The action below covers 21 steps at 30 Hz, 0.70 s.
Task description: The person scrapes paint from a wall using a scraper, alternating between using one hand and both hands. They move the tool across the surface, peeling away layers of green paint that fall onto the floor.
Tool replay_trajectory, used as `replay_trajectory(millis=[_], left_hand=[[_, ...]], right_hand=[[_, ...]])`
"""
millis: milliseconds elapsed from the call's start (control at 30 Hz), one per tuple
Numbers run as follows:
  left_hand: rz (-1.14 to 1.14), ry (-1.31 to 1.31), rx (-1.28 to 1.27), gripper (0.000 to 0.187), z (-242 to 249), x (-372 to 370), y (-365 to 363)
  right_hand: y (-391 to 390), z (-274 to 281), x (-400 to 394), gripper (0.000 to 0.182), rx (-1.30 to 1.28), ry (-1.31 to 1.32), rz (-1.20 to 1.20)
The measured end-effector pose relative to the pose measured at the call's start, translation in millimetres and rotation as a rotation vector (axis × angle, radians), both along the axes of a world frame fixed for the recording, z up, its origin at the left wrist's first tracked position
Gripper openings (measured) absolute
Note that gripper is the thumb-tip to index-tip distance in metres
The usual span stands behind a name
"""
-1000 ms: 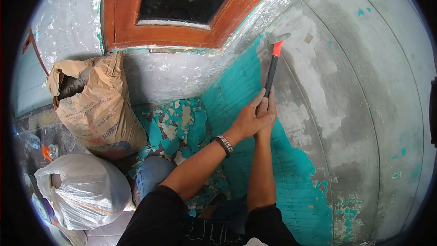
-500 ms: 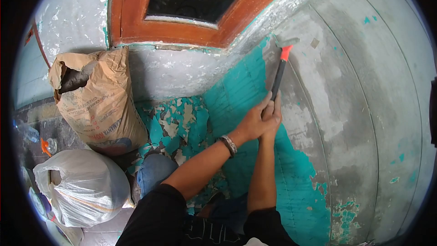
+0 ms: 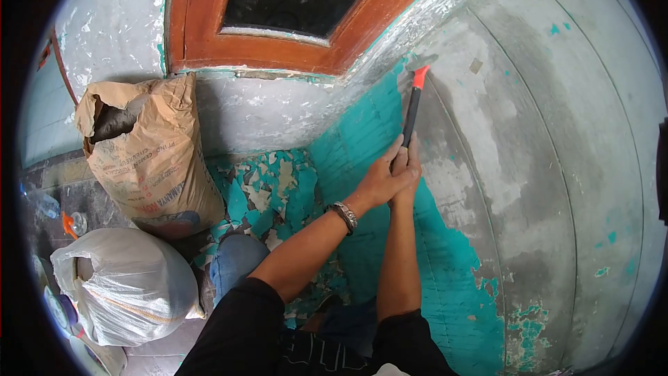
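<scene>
A long-handled scraper (image 3: 412, 113) with a black handle and a red head is held in both my hands. Its blade lies against the wall near the upper edge of the turquoise paint (image 3: 379, 226). My left hand (image 3: 378, 182), with a bracelet at the wrist, is closed round the lower handle. Beside and partly behind it, my right hand (image 3: 409, 179) also wraps the handle; the handle's lower end is hidden by the fingers. Bare grey wall (image 3: 529, 188) with horizontal-looking grooves borders the paint.
Peeled paint flakes (image 3: 268, 191) cover the floor in the corner. A torn paper cement sack (image 3: 156, 160) stands at left, with a full white woven sack (image 3: 132, 289) nearer me. A wooden-framed window (image 3: 198, 42) is above. A plastic bottle (image 3: 45, 203) lies far left.
Both hands and the scraper have shifted slightly left and up along the wall. The blade now sits closer to the turquoise paint's top edge.
</scene>
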State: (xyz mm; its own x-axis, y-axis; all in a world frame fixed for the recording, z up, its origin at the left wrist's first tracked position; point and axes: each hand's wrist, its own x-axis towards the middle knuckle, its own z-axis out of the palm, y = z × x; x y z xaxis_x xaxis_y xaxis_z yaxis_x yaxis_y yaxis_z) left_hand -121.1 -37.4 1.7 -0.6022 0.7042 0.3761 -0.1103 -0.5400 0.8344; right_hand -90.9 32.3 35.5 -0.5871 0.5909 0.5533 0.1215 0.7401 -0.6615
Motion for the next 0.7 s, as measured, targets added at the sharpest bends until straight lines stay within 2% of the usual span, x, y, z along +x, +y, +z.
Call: replay_trajectory(millis=[133, 167, 233, 433, 567, 633, 700], left_hand=[[0.116, 0.092, 0.014, 0.086, -13.1, -0.6, 14.5], [0.106, 0.089, 0.004, 0.086, -5.5, -5.4, 8.0], [-0.053, -0.064, -0.013, 0.086, 9.9, -22.2, -0.9], [0.107, 0.070, 0.005, 0.086, -2.1, -1.1, 9.5], [0.075, 0.023, 0.024, 0.087, 2.6, -9.4, 7.1], [-0.064, -0.088, -0.002, 0.086, 9.5, -14.2, 0.2], [0.017, -0.012, 0.021, 0.087, -0.6, 2.0, 6.6]], right_hand=[[6.3, -2.8, 4.8, 0.051, 0.006, -0.002, 0.013], [8.7, -2.1, -6.4, 0.051, -0.001, -0.004, 0.003], [9.9, -2.8, -22.9, 0.051, -0.007, -0.004, -0.015], [9.8, -6.0, 1.0, 0.051, 0.032, 0.003, 0.003], [16.8, -7.6, -18.4, 0.051, 0.026, 0.000, -0.018], [16.7, -8.4, -20.5, 0.051, 0.036, 0.004, -0.017], [17.5, -8.6, -2.9, 0.050, 0.047, 0.004, -0.009]])
